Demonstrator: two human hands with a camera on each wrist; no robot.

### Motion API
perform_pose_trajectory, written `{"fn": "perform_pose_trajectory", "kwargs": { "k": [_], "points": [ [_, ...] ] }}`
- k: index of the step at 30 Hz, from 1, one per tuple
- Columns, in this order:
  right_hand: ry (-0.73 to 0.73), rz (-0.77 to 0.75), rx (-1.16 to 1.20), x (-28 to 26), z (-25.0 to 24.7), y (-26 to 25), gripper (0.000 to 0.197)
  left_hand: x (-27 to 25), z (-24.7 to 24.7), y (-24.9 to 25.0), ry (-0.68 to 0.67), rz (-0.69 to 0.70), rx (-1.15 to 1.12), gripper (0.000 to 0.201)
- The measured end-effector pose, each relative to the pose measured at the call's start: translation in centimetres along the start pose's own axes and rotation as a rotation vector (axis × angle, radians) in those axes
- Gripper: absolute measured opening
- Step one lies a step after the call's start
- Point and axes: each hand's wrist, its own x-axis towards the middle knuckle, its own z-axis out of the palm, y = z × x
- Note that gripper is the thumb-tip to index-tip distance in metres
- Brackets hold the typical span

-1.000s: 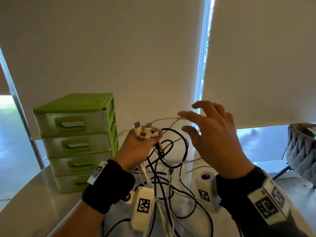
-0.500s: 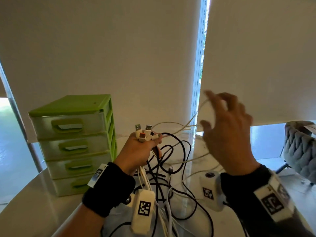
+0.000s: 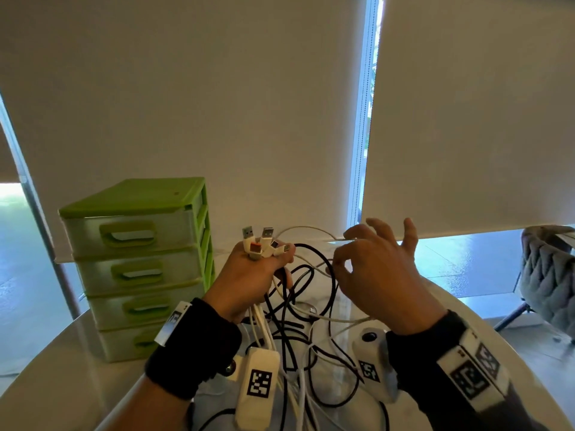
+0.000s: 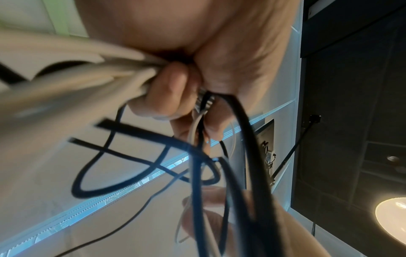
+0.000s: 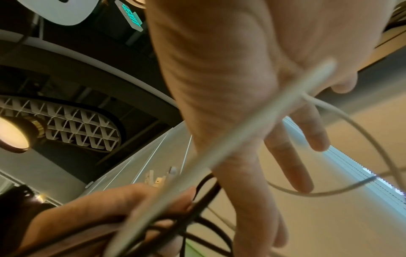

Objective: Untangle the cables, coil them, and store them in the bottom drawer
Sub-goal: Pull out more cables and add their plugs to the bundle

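The right hand (image 3: 378, 275) has dropped from high by the blind to level with the left hand (image 3: 249, 275), and the white cable (image 3: 306, 229) it was lifting now arcs low between them. That suggests one white strand is being worked free of the tangle, so untangling is under way and coiling is not yet begun. The right hand's fingers are spread, the white cable running across them; whether it is pinched I cannot tell. The left hand grips the bundle of cables (image 3: 298, 309), plugs (image 3: 264, 242) sticking up above its fist, loops hanging to the tabletop (image 3: 62, 368). The drawers (image 3: 137, 269) stand just left, all closed.
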Motion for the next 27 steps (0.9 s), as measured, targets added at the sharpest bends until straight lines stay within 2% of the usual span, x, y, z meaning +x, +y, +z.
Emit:
{"fn": "perform_pose_trajectory", "kwargs": {
  "k": [2, 4, 6, 9, 11, 14, 16, 18, 20, 23, 25, 27],
  "points": [
    [0.142, 0.049, 0.055, 0.2, 0.0, 1.1, 0.017, 0.1, -0.4, -0.1, 0.017, -0.009, -0.032, 0.024],
    [0.208, 0.060, 0.074, 0.2, -0.6, 2.2, 0.013, 0.3, -0.7, 0.0, 0.037, -0.025, -0.072, 0.023],
    [0.147, 0.001, 0.069, 0.0, -1.3, 2.2, 0.017, 0.3, -0.7, 0.0, 0.044, -0.016, -0.069, 0.023],
    [0.012, -0.122, 0.066, -0.2, -1.0, 1.0, 0.036, 0.0, -0.1, 0.1, 0.019, 0.028, -0.038, 0.023],
    [-0.059, -0.172, 0.066, 0.0, -0.2, 0.5, 0.042, -0.3, 0.0, 0.4, -0.018, 0.051, -0.049, 0.023],
    [-0.115, -0.217, 0.130, 0.3, 1.1, 0.4, 0.037, -0.7, -0.1, 0.9, -0.050, 0.075, -0.060, 0.020],
    [-0.078, -0.230, 0.196, 0.5, 1.5, 0.6, 0.029, -0.6, -0.3, 0.9, -0.048, 0.071, -0.062, 0.020],
    [0.054, -0.249, 0.284, 0.9, 1.5, 1.1, 0.018, -0.3, -0.6, 0.8, -0.037, 0.052, -0.081, 0.024],
    [0.262, -0.216, 0.427, 1.2, 1.2, 2.2, 0.008, 0.0, -1.0, 0.7, -0.035, 0.026, -0.119, 0.026],
    [0.512, -0.110, 0.582, 1.7, 0.3, 4.3, 0.020, 0.1, -0.9, 0.6, -0.058, -0.019, -0.155, 0.028],
    [0.665, 0.004, 0.593, 1.9, -0.5, 5.9, 0.020, 0.1, -0.8, 0.5, -0.046, -0.051, -0.162, 0.028],
    [0.796, 0.195, 0.600, 1.8, -1.1, 8.0, 0.008, 0.1, -0.8, 0.4, -0.027, -0.072, -0.161, 0.028]
  ]
}}
